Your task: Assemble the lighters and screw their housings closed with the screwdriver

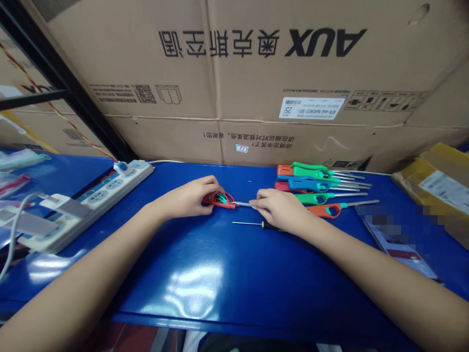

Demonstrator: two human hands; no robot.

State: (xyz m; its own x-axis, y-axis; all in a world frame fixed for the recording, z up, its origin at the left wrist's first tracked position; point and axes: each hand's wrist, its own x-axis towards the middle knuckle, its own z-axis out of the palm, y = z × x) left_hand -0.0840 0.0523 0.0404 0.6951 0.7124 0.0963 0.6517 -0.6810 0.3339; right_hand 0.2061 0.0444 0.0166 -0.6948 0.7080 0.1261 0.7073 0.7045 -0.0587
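Note:
My left hand (pixel 200 195) grips the red handle of a long-nosed gas lighter (pixel 230 204), whose green trigger shows in the loop. In my right hand (pixel 276 205) the fingertips pinch the metal tube (pixel 244 204) at the front of that lighter. A thin length shows between the tube and the handle; whether the tube is fixed on, I cannot tell. Below the right hand lies a screwdriver (pixel 263 225), its dark grip partly hidden by the hand. Several more lighters (pixel 318 186) in green, blue, red and orange lie beyond my right hand, tubes to the right.
A white power strip (pixel 113 188) with plugged-in adapters runs along the left of the blue table (pixel 176 254). A large cardboard box (pixel 249 78) stands along the back. At right are a phone-like flat thing (pixel 399 247) and a yellow-taped package (pixel 436 181).

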